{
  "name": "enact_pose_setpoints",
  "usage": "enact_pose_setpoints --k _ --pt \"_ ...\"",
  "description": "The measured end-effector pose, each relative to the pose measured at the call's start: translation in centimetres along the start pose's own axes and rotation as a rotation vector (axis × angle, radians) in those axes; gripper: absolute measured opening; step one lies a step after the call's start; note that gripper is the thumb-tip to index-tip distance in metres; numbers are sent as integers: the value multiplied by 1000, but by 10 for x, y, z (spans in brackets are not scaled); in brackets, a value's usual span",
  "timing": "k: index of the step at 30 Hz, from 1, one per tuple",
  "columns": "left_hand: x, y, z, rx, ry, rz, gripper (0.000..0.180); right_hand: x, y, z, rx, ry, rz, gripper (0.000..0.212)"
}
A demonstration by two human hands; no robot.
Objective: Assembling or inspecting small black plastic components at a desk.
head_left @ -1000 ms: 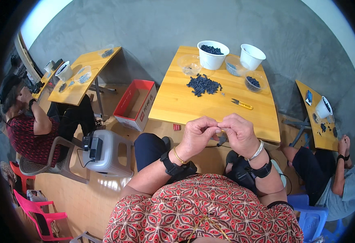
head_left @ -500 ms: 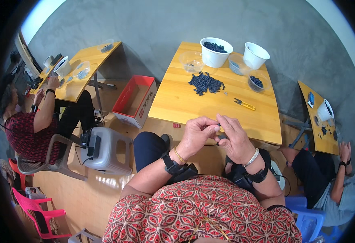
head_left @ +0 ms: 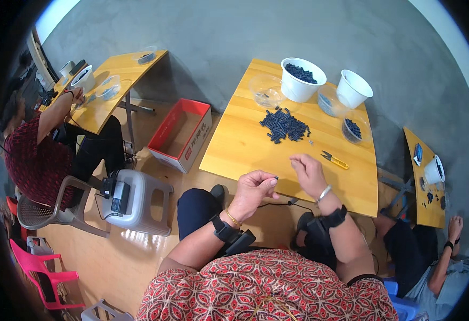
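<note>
My left hand (head_left: 253, 191) is closed in a pinch in front of the table's near edge. Between its thumb and forefinger sits a small dark piece (head_left: 276, 178). My right hand (head_left: 309, 174) is over the near part of the table, its fingers loosely bent and slightly apart, with nothing visible in them. Beyond it lies a heap of short dark-blue ribbed pieces (head_left: 285, 126). A few tiny metal bits (head_left: 311, 143) lie between that heap and the yellow-handled thread snips (head_left: 335, 160).
A white tub (head_left: 301, 93) of dark pieces, a second white tub (head_left: 354, 93) and clear bowls (head_left: 266, 92) stand at the table's far side. A red-lined box (head_left: 180, 136) is on the floor at left. People work at tables on both sides.
My hands have come apart. The right has moved forward over the table, while the left keeps its pinch on the small piece. The view has shifted slightly.
</note>
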State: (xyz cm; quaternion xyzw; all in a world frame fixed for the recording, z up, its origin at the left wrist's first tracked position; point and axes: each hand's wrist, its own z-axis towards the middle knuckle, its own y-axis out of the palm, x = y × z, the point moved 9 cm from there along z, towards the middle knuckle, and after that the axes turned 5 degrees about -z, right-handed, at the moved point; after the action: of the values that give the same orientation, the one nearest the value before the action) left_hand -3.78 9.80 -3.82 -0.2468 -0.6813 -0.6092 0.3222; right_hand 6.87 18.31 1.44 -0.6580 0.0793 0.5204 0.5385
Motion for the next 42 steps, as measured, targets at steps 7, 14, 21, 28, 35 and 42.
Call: enact_pose_setpoints --k 7,14,21,28,35,42 --pt "7 -22 10 54 -31 4 7 62 -25 74 209 -111 -413 6" --pt "0 -31 24 54 -56 -35 9 79 -35 77 180 -58 -482 4" --pt "-4 -33 28 109 -81 -12 9 65 -23 82 137 -140 -551 5" --pt "-10 -35 28 72 -59 -32 11 67 -18 87 128 -130 -548 8" --pt "-7 -27 25 123 -92 -8 9 64 -20 83 144 -193 -640 8" --pt "-5 -8 21 57 -67 6 11 25 -39 41 199 -217 -170 6"
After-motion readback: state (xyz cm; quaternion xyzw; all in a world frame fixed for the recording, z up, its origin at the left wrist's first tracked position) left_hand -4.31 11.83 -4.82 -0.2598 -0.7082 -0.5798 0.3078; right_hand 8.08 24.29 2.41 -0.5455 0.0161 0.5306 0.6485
